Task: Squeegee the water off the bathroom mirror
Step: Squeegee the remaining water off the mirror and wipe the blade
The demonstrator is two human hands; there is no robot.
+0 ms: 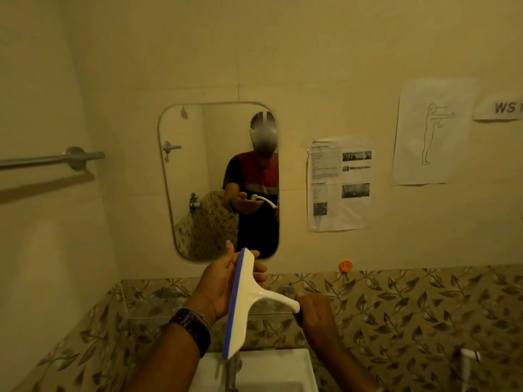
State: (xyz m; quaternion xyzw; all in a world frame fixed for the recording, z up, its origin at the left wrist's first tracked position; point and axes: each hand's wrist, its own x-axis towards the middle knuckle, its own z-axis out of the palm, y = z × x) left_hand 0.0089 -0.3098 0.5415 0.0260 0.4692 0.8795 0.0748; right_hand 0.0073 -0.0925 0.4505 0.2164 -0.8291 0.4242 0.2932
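A rounded rectangular mirror [209, 176] hangs on the cream wall straight ahead, reflecting a person. Below it I hold a white squeegee [246, 301] with a blue rubber edge, its blade turned nearly upright. My right hand [314, 312] grips the end of its handle. My left hand [223, 281], palm up with fingers spread, lies under the upper half of the blade. A dark watch sits on my left wrist. The squeegee is short of the glass, just under the mirror's lower edge.
A white sink [271, 369] with a metal tap [233, 372] lies below my hands. A glass shelf [158, 304] spans the leaf-patterned tile band. A towel bar [53, 158] juts out at left. Papers [339, 185] and an orange hook [345, 265] are on the right wall.
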